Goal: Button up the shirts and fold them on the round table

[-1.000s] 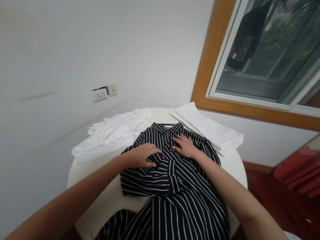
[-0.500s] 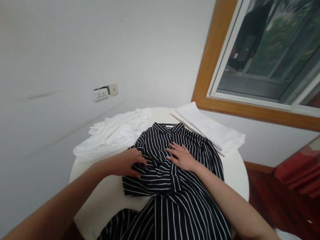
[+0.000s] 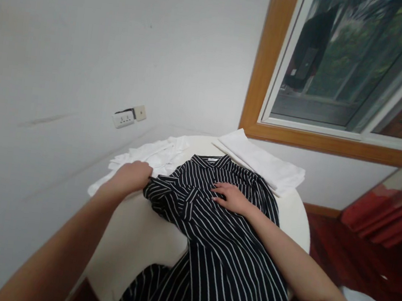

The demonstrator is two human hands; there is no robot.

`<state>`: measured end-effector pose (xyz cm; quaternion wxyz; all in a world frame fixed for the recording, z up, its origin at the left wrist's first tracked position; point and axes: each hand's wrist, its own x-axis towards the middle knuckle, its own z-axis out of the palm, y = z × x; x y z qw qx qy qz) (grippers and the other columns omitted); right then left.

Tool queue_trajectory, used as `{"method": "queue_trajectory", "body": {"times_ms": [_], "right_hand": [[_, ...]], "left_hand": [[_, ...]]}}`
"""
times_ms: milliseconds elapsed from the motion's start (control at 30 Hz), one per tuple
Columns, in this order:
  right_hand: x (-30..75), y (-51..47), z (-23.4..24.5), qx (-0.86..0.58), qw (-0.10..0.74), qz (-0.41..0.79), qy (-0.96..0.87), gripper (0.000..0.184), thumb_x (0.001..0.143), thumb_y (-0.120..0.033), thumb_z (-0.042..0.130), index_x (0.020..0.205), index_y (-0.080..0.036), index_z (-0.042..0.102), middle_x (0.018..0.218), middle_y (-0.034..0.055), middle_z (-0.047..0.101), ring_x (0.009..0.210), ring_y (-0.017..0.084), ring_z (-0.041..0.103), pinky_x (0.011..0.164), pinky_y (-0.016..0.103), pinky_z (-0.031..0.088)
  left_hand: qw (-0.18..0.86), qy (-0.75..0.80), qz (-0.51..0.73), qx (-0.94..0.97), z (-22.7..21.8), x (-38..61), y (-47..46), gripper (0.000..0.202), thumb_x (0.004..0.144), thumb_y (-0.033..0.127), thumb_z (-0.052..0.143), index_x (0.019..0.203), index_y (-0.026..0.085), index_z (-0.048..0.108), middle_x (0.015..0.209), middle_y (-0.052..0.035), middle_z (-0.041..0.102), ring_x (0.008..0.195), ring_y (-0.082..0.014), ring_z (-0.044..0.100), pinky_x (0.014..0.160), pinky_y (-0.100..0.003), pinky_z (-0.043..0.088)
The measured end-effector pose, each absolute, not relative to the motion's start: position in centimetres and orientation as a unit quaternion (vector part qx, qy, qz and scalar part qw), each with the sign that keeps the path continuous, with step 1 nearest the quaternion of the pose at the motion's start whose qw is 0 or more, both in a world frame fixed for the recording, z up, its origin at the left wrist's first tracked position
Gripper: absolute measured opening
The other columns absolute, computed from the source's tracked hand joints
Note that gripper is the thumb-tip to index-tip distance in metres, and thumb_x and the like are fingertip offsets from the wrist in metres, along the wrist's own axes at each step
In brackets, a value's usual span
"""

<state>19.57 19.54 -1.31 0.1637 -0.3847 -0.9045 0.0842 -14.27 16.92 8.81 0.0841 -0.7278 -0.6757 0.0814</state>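
Note:
A black shirt with thin white stripes (image 3: 213,230) lies spread over a round white table (image 3: 131,239), its lower part hanging off the near edge. My left hand (image 3: 132,177) is closed on the shirt's left edge, pulled out toward the left. My right hand (image 3: 230,198) lies flat with fingers stretched out on the shirt's chest, just below the collar.
A crumpled white garment (image 3: 141,160) lies at the table's back left. A folded white cloth (image 3: 262,160) sits at the back right under a wood-framed window (image 3: 320,136). A wall socket (image 3: 124,119) is on the left wall. Red-brown floor shows at right.
My left hand has gripped the shirt's left side and drawn it outward to the left, unfolding that part. My right hand has stayed flat on the chest.

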Motion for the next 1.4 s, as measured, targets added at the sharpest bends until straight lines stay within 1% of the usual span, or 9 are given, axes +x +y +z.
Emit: {"method": "queue_trajectory", "body": {"times_ms": [100,267,400,500,633,767,933,1133,1400], "right_hand": [[19.5,19.4,-1.3,-0.392,0.174,0.076,-0.9,0.035,0.089,-0.04,0.055,0.12,-0.026,0.063,0.133,0.0069,0.055,0.124,0.022,0.047,0.103,0.041,0.033],[19.0,18.7,-0.9,-0.395,0.208,0.037,-0.894,0.03,0.085,-0.043,0.06,0.106,-0.022,0.066,0.118,0.0081,0.059,0.116,0.023,0.049,0.101,0.042,0.033],[18.6,18.5,-0.9,-0.38,0.228,0.04,-0.896,0.028,0.084,-0.041,0.062,0.102,-0.021,0.065,0.133,0.0093,0.05,0.129,0.024,0.038,0.105,0.042,0.031],[18.6,18.6,-1.3,-0.365,0.22,0.073,-0.902,0.027,0.087,-0.04,0.057,0.106,-0.021,0.061,0.143,0.0072,0.045,0.137,0.024,0.032,0.11,0.046,0.025],[18.7,18.8,-1.6,-0.372,0.203,0.12,-0.898,0.031,0.09,-0.041,0.052,0.114,-0.022,0.057,0.141,0.0064,0.049,0.135,0.023,0.036,0.112,0.051,0.021],[18.6,18.7,-1.5,-0.375,0.191,0.128,-0.898,0.04,0.091,-0.043,0.05,0.124,-0.023,0.053,0.144,0.0068,0.045,0.137,0.024,0.034,0.113,0.052,0.019],[18.5,18.6,-1.3,-0.385,0.167,0.116,-0.9,0.057,0.093,-0.047,0.044,0.144,-0.025,0.035,0.15,0.0066,0.037,0.141,0.024,0.025,0.115,0.051,0.015],[18.5,18.6,-1.5,-0.437,0.123,0.103,-0.885,0.06,0.091,-0.061,0.036,0.142,-0.029,0.04,0.154,0.0054,0.026,0.143,0.029,0.015,0.112,0.06,0.005],[18.5,18.6,-1.5,-0.431,0.117,0.105,-0.888,0.061,0.092,-0.063,0.032,0.142,-0.03,0.039,0.154,0.0052,0.026,0.143,0.029,0.017,0.112,0.059,0.004]], "left_hand": [[0.12,-0.729,0.064,-0.671,11.0,-15.3,17.1,0.022,0.08,0.022,0.049,0.087,0.012,0.068,0.097,-0.0173,0.067,0.089,-0.0297,0.063,0.072,-0.036,0.049],[0.08,-0.812,0.077,-0.573,13.4,-15.8,16.3,0.03,0.08,0.018,0.047,0.102,0.011,0.066,0.113,-0.0179,0.064,0.1,-0.0333,0.06,0.076,-0.042,0.051],[0.14,-0.795,0.048,-0.588,13.5,-12.9,15.8,0.033,0.085,0.011,0.037,0.106,0.01,0.063,0.115,-0.0183,0.06,0.106,-0.0339,0.055,0.08,-0.048,0.049],[0.146,-0.719,0.011,-0.68,11.7,-9.5,16.7,0.03,0.09,0.018,0.037,0.104,0.011,0.062,0.109,-0.017,0.061,0.099,-0.0299,0.057,0.077,-0.04,0.049],[0.124,-0.673,0.026,-0.728,7.3,-7.2,18.5,0.038,0.089,0.041,0.048,0.115,0.016,0.059,0.11,-0.0157,0.061,0.104,-0.0322,0.054,0.082,-0.042,0.045],[0.173,-0.703,0.017,-0.689,4.3,-8.4,19.2,0.044,0.086,0.036,0.053,0.125,0.014,0.053,0.114,-0.0183,0.057,0.106,-0.0334,0.051,0.082,-0.041,0.042],[0.198,-0.708,0.011,-0.678,3.8,-10.7,19.1,0.037,0.089,0.038,0.047,0.11,0.01,0.06,0.111,-0.0194,0.055,0.103,-0.0329,0.05,0.079,-0.039,0.04],[0.234,-0.694,0.001,-0.68,4.5,-12.0,18.7,0.03,0.088,0.024,0.039,0.099,0.009,0.063,0.107,-0.0195,0.057,0.105,-0.0338,0.048,0.082,-0.043,0.037],[0.16,-0.68,0.018,-0.715,4.4,-12.7,19.4,0.054,0.08,0.02,0.042,0.135,0.019,0.044,0.114,-0.0156,0.057,0.105,-0.0325,0.048,0.081,-0.044,0.04]]}}
